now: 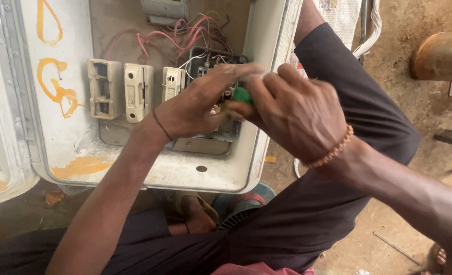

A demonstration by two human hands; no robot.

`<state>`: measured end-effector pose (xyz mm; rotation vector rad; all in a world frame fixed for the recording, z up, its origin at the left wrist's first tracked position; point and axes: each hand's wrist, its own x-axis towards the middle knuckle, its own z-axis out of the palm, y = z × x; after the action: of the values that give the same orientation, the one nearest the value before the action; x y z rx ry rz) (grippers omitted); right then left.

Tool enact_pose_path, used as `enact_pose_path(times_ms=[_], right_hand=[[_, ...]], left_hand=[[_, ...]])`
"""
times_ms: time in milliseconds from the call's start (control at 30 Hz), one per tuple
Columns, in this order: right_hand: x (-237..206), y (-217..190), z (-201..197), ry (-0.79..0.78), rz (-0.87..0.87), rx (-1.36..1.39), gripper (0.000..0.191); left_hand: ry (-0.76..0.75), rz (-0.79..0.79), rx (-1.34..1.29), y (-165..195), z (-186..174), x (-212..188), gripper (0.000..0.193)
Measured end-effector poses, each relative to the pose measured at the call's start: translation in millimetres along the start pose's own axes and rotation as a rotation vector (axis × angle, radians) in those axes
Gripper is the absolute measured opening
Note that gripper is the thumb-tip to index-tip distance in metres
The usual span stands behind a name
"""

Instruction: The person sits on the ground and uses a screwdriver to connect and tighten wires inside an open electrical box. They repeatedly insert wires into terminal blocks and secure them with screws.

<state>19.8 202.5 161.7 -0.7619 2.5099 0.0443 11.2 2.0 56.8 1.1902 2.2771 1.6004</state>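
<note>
Green-handled tool (243, 95), probably a screwdriver, sits at the centre of the frame, only a small patch of its handle showing between the two hands; its tip is hidden, so what it touches cannot be told. It is over the right-hand part of an open cream metal box (226, 175) that fills the upper left and middle of the frame. Orange paint marks (58, 89), loose hand-painted strokes, run down the box's inner left wall, and a further orange smear (81, 166) lies along its lower edge. Inside, on a grey back plate, three cream fuse holders (137, 91) stand side by side in a row, and red and white wires (185, 33) loop above them toward a dark component (213, 58) at upper centre. A folded newspaper (340, 15) shows at the top edge, right of the box. The left hand (198, 104) comes up from the lower left, a thin dark band on its wrist, palm down, fingers curled narrowly over the dark component and touching the tool's handle. The right hand (297, 114) enters from the lower right, a beaded bracelet (333, 150) on its wrist, its fingers closed around the green handle, back of the hand turned to the camera. A dark sleeve (358, 102) crosses behind it in the right middle.
</note>
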Motion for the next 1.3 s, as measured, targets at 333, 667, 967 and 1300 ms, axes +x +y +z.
enact_pose_path(times_ms=[333, 667, 967, 1300], right_hand=[[-18, 3, 2, 0.277, -0.310, 0.070, 0.055], [-18, 4, 0, 0.310, -0.328, 0.016, 0.054], [-22, 4, -2, 0.313, -0.316, 0.031, 0.057], [-19, 11, 2, 0.360, -0.318, 0.064, 0.056]], left_hand=[[-0.013, -0.097, -0.144, -11, 0, -10, 0.044], [0.010, -0.093, -0.125, -9, 0, -7, 0.044], [0.019, -0.097, -0.094, -10, 7, -11, 0.044], [-0.008, -0.074, -0.011, -10, 6, -6, 0.046]])
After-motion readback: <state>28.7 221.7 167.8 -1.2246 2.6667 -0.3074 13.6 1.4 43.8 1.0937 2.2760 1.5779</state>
